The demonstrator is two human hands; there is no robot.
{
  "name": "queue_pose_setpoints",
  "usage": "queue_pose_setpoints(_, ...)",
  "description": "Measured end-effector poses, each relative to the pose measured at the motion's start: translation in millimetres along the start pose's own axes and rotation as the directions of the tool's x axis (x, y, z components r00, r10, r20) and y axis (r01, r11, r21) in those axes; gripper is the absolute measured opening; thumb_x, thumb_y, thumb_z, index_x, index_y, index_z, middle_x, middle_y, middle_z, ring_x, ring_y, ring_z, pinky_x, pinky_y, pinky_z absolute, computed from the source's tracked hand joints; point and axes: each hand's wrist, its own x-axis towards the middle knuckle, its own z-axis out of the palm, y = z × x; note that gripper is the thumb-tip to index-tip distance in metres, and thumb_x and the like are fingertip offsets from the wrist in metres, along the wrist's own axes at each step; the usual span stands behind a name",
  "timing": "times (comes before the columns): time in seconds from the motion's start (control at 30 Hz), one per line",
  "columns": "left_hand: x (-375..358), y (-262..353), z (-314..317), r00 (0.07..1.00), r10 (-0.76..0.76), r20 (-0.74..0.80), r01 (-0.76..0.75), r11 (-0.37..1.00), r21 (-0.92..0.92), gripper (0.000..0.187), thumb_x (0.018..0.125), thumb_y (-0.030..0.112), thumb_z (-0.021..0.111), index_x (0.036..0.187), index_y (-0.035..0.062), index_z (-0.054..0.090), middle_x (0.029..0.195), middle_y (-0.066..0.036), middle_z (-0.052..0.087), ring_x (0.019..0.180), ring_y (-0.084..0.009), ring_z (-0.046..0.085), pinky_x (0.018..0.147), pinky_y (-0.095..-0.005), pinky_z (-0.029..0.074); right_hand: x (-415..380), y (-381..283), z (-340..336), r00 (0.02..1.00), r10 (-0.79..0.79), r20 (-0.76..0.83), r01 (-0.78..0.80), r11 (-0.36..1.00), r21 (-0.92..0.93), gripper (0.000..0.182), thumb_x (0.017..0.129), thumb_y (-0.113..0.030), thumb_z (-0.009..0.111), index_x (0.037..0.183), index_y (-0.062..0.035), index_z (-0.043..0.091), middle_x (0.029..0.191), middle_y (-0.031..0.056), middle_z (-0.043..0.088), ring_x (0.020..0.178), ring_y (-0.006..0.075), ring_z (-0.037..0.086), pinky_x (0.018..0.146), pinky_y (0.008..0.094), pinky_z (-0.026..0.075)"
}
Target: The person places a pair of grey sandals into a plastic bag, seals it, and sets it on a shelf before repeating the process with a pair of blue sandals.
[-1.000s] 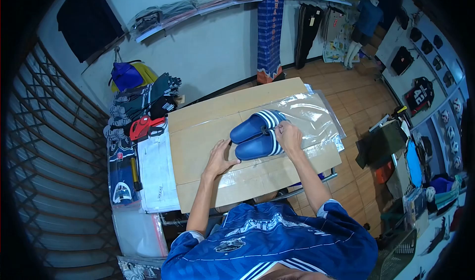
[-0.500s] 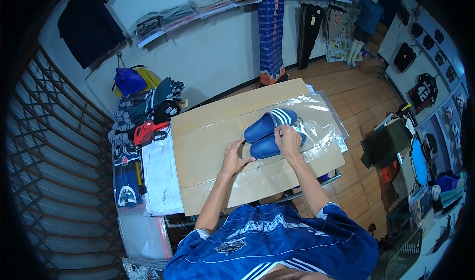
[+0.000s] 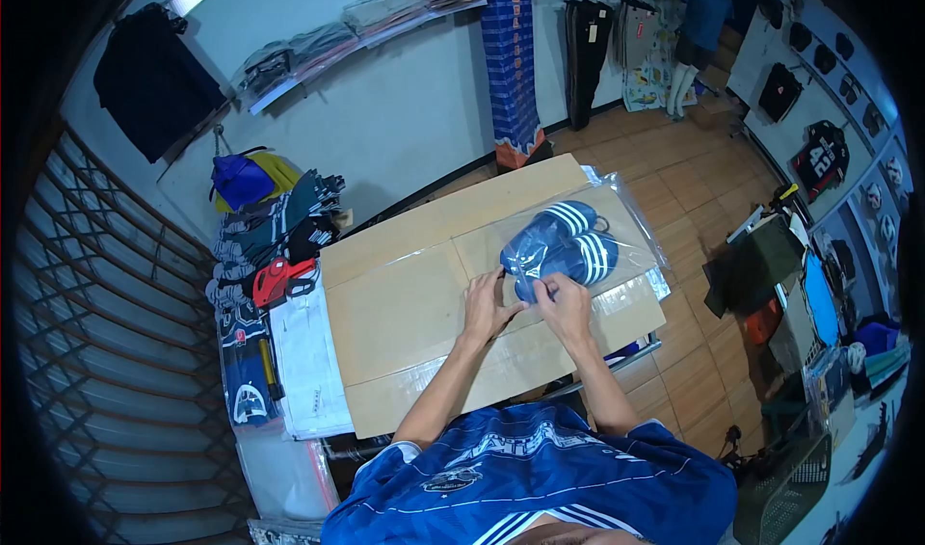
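Note:
A pair of blue slide sandals point(image 3: 549, 241) with white stripes across the straps lies inside a clear plastic bag point(image 3: 631, 222) on a flattened cardboard sheet point(image 3: 395, 304). My left hand point(image 3: 485, 309) rests at the heel end, thumb and index finger spread apart and touching the heels. Beside it, my right hand point(image 3: 567, 309) pinches the bag's edge over the nearer sandal's heel. The plastic covers both sandals, and its exact edge under my fingers is hard to make out.
Left of the cardboard are a red tool point(image 3: 282, 282), white packaged garments point(image 3: 310, 357), a yellow-and-black cutter point(image 3: 270, 367) and folded clothes point(image 3: 279, 217). A blue wrapped pillar point(image 3: 511, 63) stands beyond. Stacked goods point(image 3: 771, 275) sit to the right.
The sandals have gone further into the bag, which now covers them to the heels. My right hand has moved from the straps back toward the heels; my left hand has shifted slightly right.

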Motion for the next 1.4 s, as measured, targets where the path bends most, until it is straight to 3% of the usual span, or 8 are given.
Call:
queue_pose_setpoints(0.27,39,24,35,1.000,0.004,0.020,-0.005,0.998,0.056,0.084,0.055,0.043,0.095,0.124,0.0049,0.064,0.113,-0.016,0.067,0.109,-0.0360,0.057,0.098,-0.0475,0.043,-56,99,-85,0.932,0.343,-0.116,-0.330,0.937,0.114,0.021,0.089,-0.016,0.072,0.095,0.0048,0.073,0.076,0.0160,0.073,0.068,0.0186,0.070,0.063,0.0322,0.053)
queue_pose_setpoints(0.43,64,41,65,0.994,0.111,-0.018,-0.110,0.993,0.033,0.089,0.055,0.043,0.095,0.130,0.0057,0.062,0.115,-0.015,0.067,0.112,-0.0368,0.058,0.098,-0.0477,0.044,-58,148,-128,0.883,0.426,-0.195,-0.391,0.900,0.194,0.023,0.091,-0.015,0.072,0.093,0.0081,0.072,0.074,0.0096,0.071,0.065,0.0109,0.062,0.063,0.0279,0.050)
queue_pose_setpoints(0.6,72,59,80,0.999,0.029,0.015,-0.029,0.999,0.015,0.093,0.056,0.042,0.095,0.134,0.0056,0.060,0.125,-0.016,0.063,0.120,-0.0367,0.054,0.107,-0.0478,0.041,-20,160,-155,0.885,0.414,-0.212,-0.383,0.907,0.174,0.014,0.091,-0.010,0.072,0.089,0.0045,0.071,0.068,-0.0006,0.064,0.060,0.0031,0.053,0.053,0.0223,0.040)
queue_pose_setpoints(0.77,65,54,75,0.994,0.110,0.009,-0.110,0.994,0.014,0.088,0.060,0.040,0.094,0.133,0.0046,0.060,0.127,-0.016,0.063,0.119,-0.0373,0.054,0.107,-0.0469,0.042,45,185,-162,0.910,0.369,-0.187,-0.323,0.916,0.236,0.018,0.089,-0.013,0.072,0.092,0.0052,0.071,0.069,0.0050,0.067,0.062,0.0086,0.058,0.057,0.0255,0.045)
queue_pose_setpoints(0.93,35,45,57,0.990,-0.058,-0.132,0.064,0.997,0.040,0.059,0.073,0.028,0.087,0.122,0.0032,0.066,0.121,-0.017,0.066,0.112,-0.0365,0.059,0.101,-0.0446,0.046,120,236,-156,0.946,0.188,-0.265,-0.177,0.982,0.065,0.026,0.090,-0.018,0.072,0.100,0.0062,0.071,0.086,0.0144,0.073,0.076,0.0199,0.067,0.071,0.0333,0.053)
queue_pose_setpoints(1.03,14,41,50,0.957,-0.162,-0.240,0.167,0.986,0.001,0.041,0.079,0.021,0.081,0.114,0.0032,0.070,0.116,-0.016,0.068,0.110,-0.0351,0.060,0.099,-0.0431,0.047,161,262,-147,0.948,0.295,-0.121,-0.282,0.953,0.115,0.037,0.091,-0.025,0.072,0.107,0.0087,0.069,0.097,0.0199,0.073,0.084,0.0265,0.069,0.080,0.0368,0.053)
queue_pose_setpoints(1.17,2,47,49,0.904,-0.178,-0.388,0.198,0.980,0.012,0.027,0.081,0.011,0.074,0.107,0.0034,0.072,0.107,-0.015,0.070,0.104,-0.0336,0.063,0.092,-0.0409,0.050,204,283,-133,0.834,0.486,0.261,-0.548,0.785,0.291,0.036,0.095,-0.025,0.068,0.106,0.0084,0.071,0.094,0.0111,0.073,0.082,0.0168,0.065,0.075,0.0314,0.051)
queue_pose_setpoints(1.4,3,44,54,0.872,-0.226,-0.434,0.251,0.968,0.001,0.023,0.082,0.015,0.074,0.101,0.0025,0.072,0.103,-0.014,0.072,0.101,-0.0336,0.063,0.091,-0.0413,0.050,226,291,-116,0.838,0.436,0.328,-0.538,0.760,0.364,0.024,0.098,-0.017,0.062,0.101,0.0050,0.071,0.088,0.0058,0.070,0.075,0.0119,0.062,0.068,0.0272,0.048)
